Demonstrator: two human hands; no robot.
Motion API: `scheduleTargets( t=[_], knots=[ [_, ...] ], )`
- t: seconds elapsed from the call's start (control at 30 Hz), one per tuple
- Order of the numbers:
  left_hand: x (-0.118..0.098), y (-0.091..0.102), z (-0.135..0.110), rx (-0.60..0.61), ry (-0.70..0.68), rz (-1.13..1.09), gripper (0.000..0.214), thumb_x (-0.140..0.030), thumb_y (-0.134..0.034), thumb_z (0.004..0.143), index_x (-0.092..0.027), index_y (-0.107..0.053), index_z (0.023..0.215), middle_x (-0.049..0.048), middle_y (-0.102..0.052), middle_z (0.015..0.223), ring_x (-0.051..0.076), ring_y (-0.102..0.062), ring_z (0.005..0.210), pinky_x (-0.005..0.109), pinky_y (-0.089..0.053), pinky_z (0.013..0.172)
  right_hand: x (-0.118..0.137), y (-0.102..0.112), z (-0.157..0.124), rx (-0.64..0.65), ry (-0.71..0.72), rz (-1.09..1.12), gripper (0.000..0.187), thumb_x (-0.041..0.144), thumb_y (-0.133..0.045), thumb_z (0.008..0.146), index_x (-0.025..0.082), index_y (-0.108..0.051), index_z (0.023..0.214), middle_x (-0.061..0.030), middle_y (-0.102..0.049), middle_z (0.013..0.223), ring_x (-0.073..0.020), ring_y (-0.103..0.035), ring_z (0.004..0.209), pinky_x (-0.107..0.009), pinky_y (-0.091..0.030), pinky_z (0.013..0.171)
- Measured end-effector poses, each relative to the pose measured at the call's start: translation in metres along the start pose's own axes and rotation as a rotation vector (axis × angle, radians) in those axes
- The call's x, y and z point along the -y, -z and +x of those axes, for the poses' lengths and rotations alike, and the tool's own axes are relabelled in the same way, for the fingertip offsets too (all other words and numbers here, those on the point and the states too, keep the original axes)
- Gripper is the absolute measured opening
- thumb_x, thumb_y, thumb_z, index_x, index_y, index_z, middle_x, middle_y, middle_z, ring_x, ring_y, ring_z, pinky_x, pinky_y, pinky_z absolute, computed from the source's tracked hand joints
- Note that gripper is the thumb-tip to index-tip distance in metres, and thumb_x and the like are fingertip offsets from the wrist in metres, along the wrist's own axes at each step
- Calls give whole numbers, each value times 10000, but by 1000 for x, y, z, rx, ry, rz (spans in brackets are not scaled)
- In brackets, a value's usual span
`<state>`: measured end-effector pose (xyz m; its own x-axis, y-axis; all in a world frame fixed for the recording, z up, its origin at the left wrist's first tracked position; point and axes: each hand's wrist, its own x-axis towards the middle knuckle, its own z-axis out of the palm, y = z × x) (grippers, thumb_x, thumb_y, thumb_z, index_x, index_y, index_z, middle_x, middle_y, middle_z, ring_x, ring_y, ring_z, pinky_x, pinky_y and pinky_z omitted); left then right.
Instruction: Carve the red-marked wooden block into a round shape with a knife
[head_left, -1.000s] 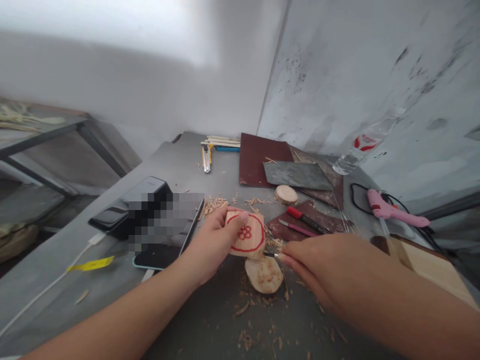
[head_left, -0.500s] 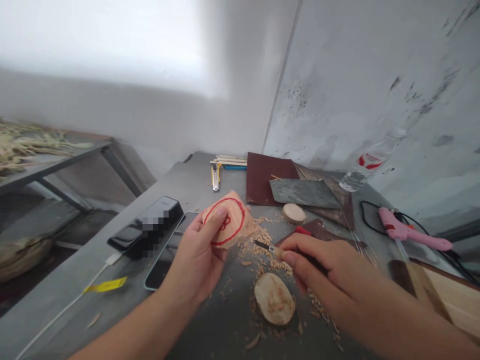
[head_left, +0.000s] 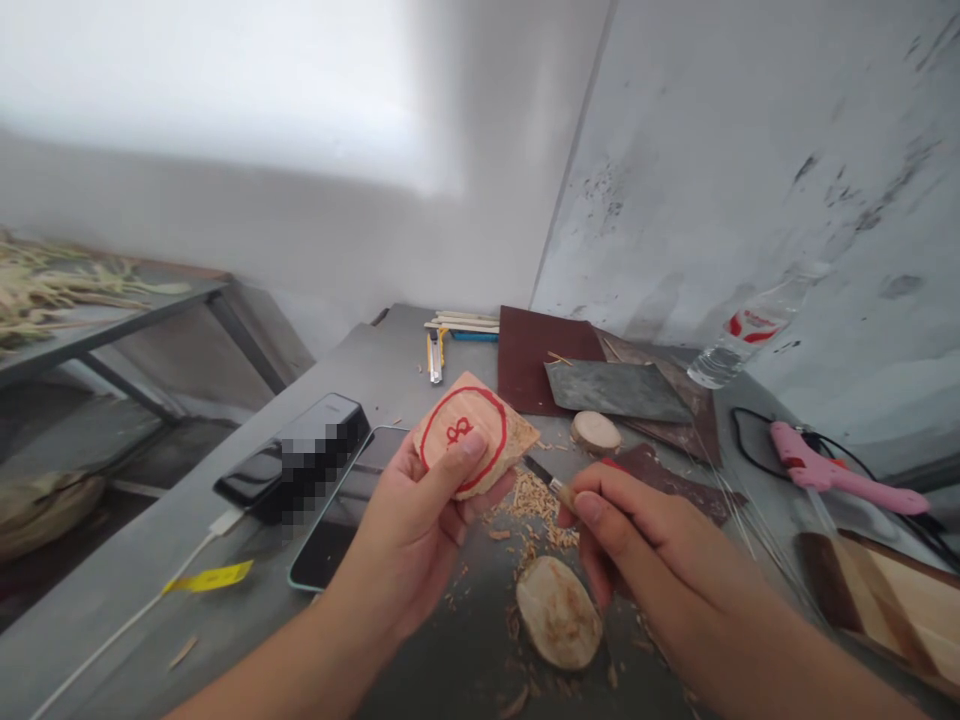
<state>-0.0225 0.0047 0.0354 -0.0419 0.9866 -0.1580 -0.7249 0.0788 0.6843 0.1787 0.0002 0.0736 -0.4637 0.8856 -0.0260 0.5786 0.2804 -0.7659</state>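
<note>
1. One round wood slice point(head_left: 559, 615) lies nearest you on the grey table point(head_left: 247, 560).
2. Just beyond and right of it, your right hand point(head_left: 630, 530) is wrapped around the handle of a small knife point(head_left: 545, 475), thumb along the top.
3. Your left hand point(head_left: 424, 500) pinches the wood block point(head_left: 487, 410): your thumb presses its red-marked face, and the other fingers support it from below.
4. The block sits tilted above the table, its far and right corners jutting past your fingers. The blade is just beside the right corner; you cannot tell whether they touch.
5. Shavings point(head_left: 540, 500) are scattered below, between your hands.
6. Left of your left hand lies a phone point(head_left: 334, 530).
7. Farther off, a smaller wood slice point(head_left: 596, 432) lies right of the block.
8. At the far side are a yellow cutter point(head_left: 435, 358) and a bottle point(head_left: 750, 330).
</note>
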Motion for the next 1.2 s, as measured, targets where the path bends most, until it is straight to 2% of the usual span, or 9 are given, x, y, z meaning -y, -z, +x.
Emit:
scheduleTargets(
  t=[0.37, 0.5, 0.63, 0.83, 0.9, 1.0, 1.07, 1.13, 1.2],
  knots=[
    [-1, 2, -1, 4, -23, 27, 383, -236, -815, 892, -239, -648, 1237, 29, -775, 1206, 175, -773, 1022, 220, -673, 835, 4, 1, 3, -25, -47, 33, 437, 459, -350, 1126, 237, -516, 789, 37, -545, 646, -136, -497, 567, -286, -378, 544],
    [1, 0, 0, -11, -72, 72, 368, -239, -852, 856, -201, -652, 1162, 44, -778, 1161, 200, -768, 1043, 263, -674, 864, 2, -3, 3, -21, -109, 157, 475, 508, -379, 1125, 226, -505, 764, 41, -522, 655, -124, -470, 583, -262, -371, 548],
    [6, 0, 1, -47, -156, 111, 402, -252, -886, 822, -218, -640, 1137, 19, -781, 1085, 201, -772, 1019, 306, -674, 878, -2, -13, 4, -32, -192, 322, 491, 545, -411, 1107, 224, -502, 746, 48, -489, 633, -119, -433, 548, -254, -337, 500],
    [10, 1, -3, -79, -222, 157, 393, -277, -891, 819, -226, -637, 1114, 7, -787, 1025, 150, -760, 940, 307, -645, 915, -6, -18, 7, -203, 86, 0, 314, 375, -459, 1087, 202, -646, 904, 18, -552, 676, -133, -457, 593, -274, -300, 536],
    [8, 0, -5, -84, -224, 173, 401, -275, -886, 824, -241, -639, 1137, 0, -789, 1044, 147, -755, 953, 305, -636, 931, -5, -18, 8, -135, 4, 190, 340, 433, -472, 1089, 202, -632, 897, 30, -507, 659, -118, -408, 561, -250, -281, 505],
    [5, -1, -6, -94, -228, 197, 389, -287, -897, 809, -255, -652, 1110, -13, -794, 1026, 145, -749, 936, 288, -635, 914, -3, -17, 8, 98, -287, 756, 375, 573, -542, 1044, 225, -587, 912, 92, -353, 591, -78, -203, 456, -192, -190, 402],
    [4, -1, -6, -102, -234, 200, 383, -289, -907, 793, -269, -656, 1083, -25, -794, 997, 147, -746, 909, 287, -641, 889, -1, -17, 9, 213, -419, 1021, 394, 625, -624, 982, 237, -572, 930, 115, -295, 579, -66, -102, 449, -167, -107, 368],
    [4, -1, -5, -113, -245, 201, 384, -279, -911, 783, -283, -657, 1070, -36, -790, 973, 145, -743, 881, 278, -642, 866, -1, -17, 9, 221, -430, 1051, 410, 641, -635, 966, 238, -573, 928, 117, -280, 575, -67, -86, 453, -161, -82, 365],
    [5, -1, -6, -118, -256, 214, 369, -273, -908, 785, -292, -664, 1062, -39, -786, 980, 142, -739, 880, 261, -636, 854, -1, -17, 9, 99, -300, 804, 395, 598, -572, 1015, 226, -582, 881, 96, -315, 573, -80, -171, 453, -177, -157, 383]
  ],
)
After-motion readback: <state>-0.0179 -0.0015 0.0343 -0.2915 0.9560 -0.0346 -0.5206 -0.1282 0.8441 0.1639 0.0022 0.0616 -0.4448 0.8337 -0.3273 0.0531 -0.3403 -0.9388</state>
